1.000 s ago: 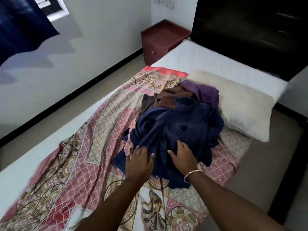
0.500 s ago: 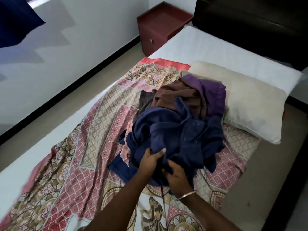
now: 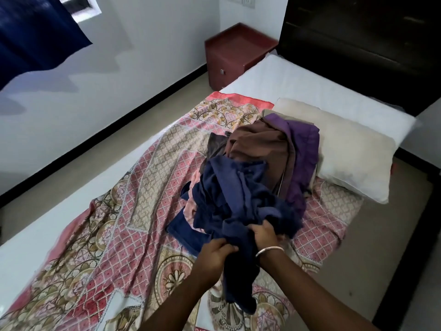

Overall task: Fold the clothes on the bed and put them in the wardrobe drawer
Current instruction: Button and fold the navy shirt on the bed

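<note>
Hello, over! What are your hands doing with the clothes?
Left hand, right hand both gripping navy garment. Pile unfolded on bed. Nothing blocking.

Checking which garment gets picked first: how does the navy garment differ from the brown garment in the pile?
The navy garment lies at the near end of the pile, the brown garment farther back toward the pillow. The left hand and right hand both grip the navy one; nothing touches the brown one. An end of the navy one hangs below the hands; the brown one rests in the heap. Both are crumpled, unfolded.
</note>
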`<action>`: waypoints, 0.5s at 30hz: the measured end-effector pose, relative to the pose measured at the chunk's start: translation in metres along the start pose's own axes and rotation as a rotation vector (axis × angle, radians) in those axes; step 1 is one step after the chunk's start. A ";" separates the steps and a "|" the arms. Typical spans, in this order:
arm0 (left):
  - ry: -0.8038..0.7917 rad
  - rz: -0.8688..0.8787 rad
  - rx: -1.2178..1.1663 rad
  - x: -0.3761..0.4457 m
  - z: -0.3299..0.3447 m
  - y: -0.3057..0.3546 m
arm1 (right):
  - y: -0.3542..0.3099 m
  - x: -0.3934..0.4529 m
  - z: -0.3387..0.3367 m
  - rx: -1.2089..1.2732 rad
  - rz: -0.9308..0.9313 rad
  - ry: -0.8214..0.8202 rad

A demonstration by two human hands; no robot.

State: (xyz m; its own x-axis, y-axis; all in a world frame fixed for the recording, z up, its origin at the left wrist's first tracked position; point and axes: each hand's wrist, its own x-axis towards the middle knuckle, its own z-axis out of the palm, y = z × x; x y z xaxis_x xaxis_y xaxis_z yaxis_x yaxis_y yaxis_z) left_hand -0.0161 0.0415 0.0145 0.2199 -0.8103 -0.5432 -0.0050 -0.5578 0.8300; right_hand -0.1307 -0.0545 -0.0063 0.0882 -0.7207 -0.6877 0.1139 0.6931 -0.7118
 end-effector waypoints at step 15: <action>0.128 0.506 0.064 -0.125 -0.052 0.027 | -0.003 -0.190 0.001 -0.257 -0.431 -0.476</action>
State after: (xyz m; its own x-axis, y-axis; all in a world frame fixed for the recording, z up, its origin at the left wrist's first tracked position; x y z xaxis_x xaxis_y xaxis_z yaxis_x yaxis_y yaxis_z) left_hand 0.0074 0.1373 0.1109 0.2923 -0.9548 -0.0534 -0.2003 -0.1157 0.9729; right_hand -0.1468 0.0807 0.1267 0.5195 -0.8201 -0.2400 0.0030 0.2826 -0.9592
